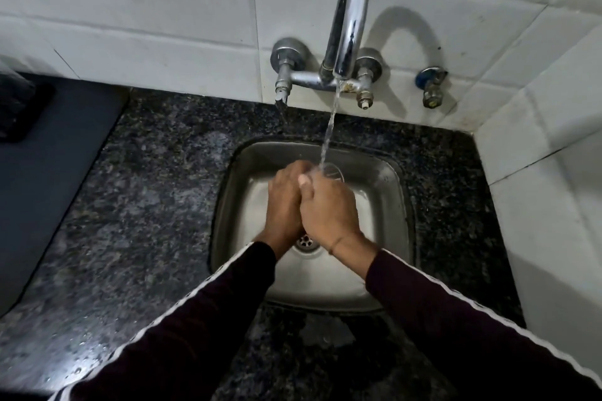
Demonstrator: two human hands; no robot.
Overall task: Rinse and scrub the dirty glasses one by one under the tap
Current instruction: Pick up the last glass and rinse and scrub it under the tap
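The fingers of the right hand point(329, 205) curl round a clear drinking glass point(331, 171), held over the square steel sink point(395, 202) under the stream from the chrome tap point(350, 23). The left hand point(284, 197) presses against it; its fingers are hidden. Best to turn the glass slowly, gripping firmly since wet glass slips.
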